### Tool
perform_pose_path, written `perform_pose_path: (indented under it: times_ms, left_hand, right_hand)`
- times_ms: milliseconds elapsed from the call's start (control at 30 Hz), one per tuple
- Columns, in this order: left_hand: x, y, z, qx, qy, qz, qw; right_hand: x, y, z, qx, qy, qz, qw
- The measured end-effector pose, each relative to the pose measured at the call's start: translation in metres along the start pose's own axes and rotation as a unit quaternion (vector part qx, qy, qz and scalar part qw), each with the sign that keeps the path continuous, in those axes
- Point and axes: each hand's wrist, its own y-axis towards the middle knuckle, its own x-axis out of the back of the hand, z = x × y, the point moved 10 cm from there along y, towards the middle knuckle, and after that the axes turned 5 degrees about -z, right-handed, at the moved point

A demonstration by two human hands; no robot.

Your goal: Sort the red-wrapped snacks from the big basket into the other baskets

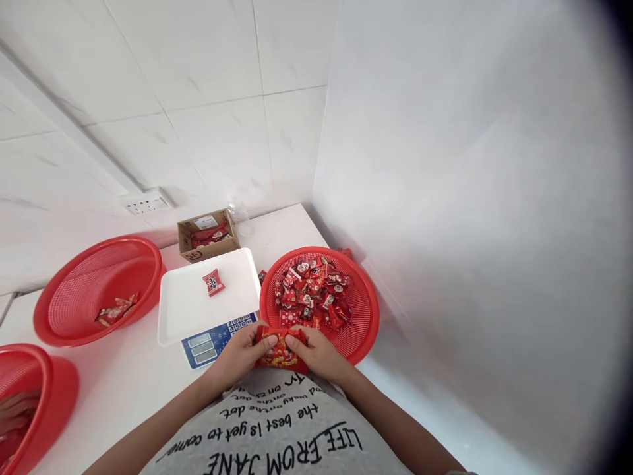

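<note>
Between my left hand [247,346] and my right hand [311,349] is a red printed packet [281,356], held close to my shirt. Both thumbs press on its face near the top edge, with the fingers curled behind it. Just beyond the hands, a red plastic basket [368,310] holds many small red-wrapped candies [309,290]. To the left stands a digital scale [217,340] with a white tray [182,310]. One wrapped candy [213,282] lies on that tray.
Behind the scale sits an open cardboard box [210,249] with red packets inside. A second red basket [54,303] at left has a few wrapped pieces in it. Another red basket [49,402], with a person's hand [17,412] inside, is at lower left. A wall closes off the right.
</note>
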Motion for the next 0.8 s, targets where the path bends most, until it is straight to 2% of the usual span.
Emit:
perform_pose_path:
  times_ms: [67,100,167,200,233,300,433,600,700,800]
  left_hand:
    - [-0.001,0.0,0.009,0.042,-0.034,-0.005,0.999]
    - [0.0,-0.001,0.014,0.066,-0.052,-0.013,0.996]
    - [0.002,-0.004,0.024,0.11,-0.083,-0.035,0.99]
    - [0.003,-0.006,0.028,0.124,-0.092,-0.046,0.987]
    - [0.005,-0.008,0.031,0.132,-0.096,-0.058,0.985]
    - [0.01,-0.011,0.036,0.137,-0.096,-0.079,0.983]
    - [0.018,-0.017,0.043,0.139,-0.112,-0.104,0.978]
    - [0.027,-0.019,0.047,0.129,-0.133,-0.103,0.977]
    - [0.037,-0.02,0.05,0.123,-0.132,-0.099,0.979]
    - [0.048,-0.025,0.053,0.123,-0.133,-0.086,0.98]
  right_hand:
    - [-0.002,0.005,-0.014,-0.023,0.048,0.083,0.995]
    - [0.003,0.01,-0.024,-0.035,0.053,0.098,0.993]
    - [0.031,0.028,-0.05,-0.057,0.015,0.036,0.998]
    - [0.054,0.039,-0.061,-0.057,-0.067,-0.04,0.995]
    - [0.072,0.049,-0.069,-0.051,-0.18,-0.096,0.978]
    - [0.083,0.07,-0.085,-0.053,-0.255,-0.127,0.957]
    - [0.07,0.102,-0.102,-0.059,-0.348,-0.115,0.928]
    - [0.054,0.111,-0.106,-0.082,-0.431,-0.127,0.89]
    - [0.053,0.11,-0.107,-0.094,-0.444,-0.132,0.881]
    - [0.055,0.107,-0.106,-0.103,-0.424,-0.146,0.888]
